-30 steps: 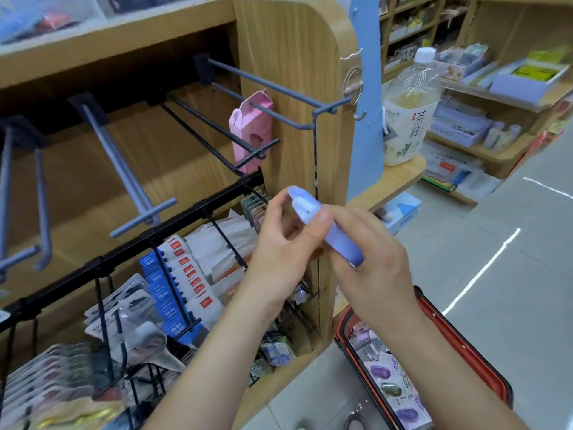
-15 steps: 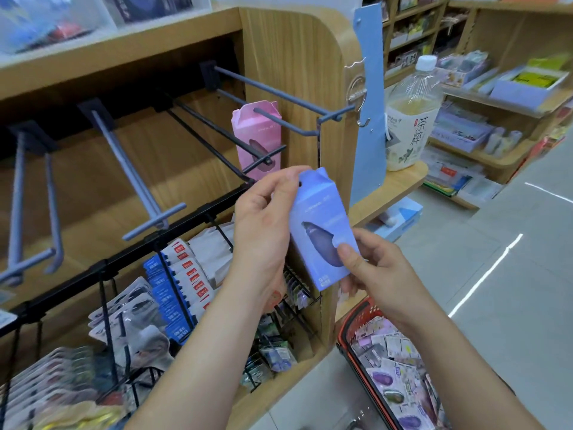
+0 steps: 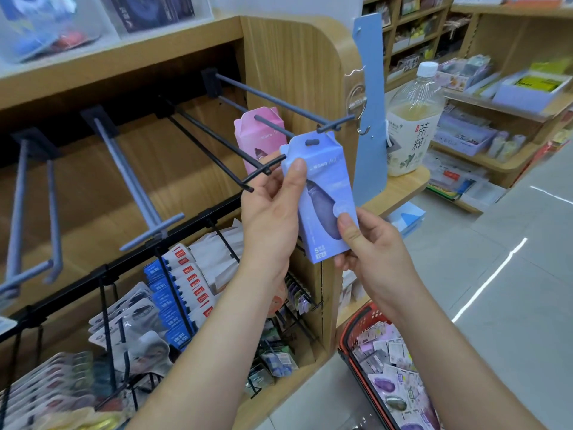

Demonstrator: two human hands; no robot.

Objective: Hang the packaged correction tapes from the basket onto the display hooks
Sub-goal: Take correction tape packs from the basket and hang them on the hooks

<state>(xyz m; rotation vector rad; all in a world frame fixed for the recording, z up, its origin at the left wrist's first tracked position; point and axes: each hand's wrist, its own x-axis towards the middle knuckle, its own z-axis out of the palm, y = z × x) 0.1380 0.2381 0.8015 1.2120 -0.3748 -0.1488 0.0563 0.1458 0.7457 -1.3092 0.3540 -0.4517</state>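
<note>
We hold the blue pack (image 3: 322, 193) up with both hands. Our left hand (image 3: 269, 212) grips its left edge, thumb on the front. Our right hand (image 3: 369, 246) pinches its bottom right corner. Its hole sits at the grey hook (image 3: 279, 100) tip, in front of the hanging pink pack (image 3: 259, 135). The red basket (image 3: 350, 330) is down below.
</note>
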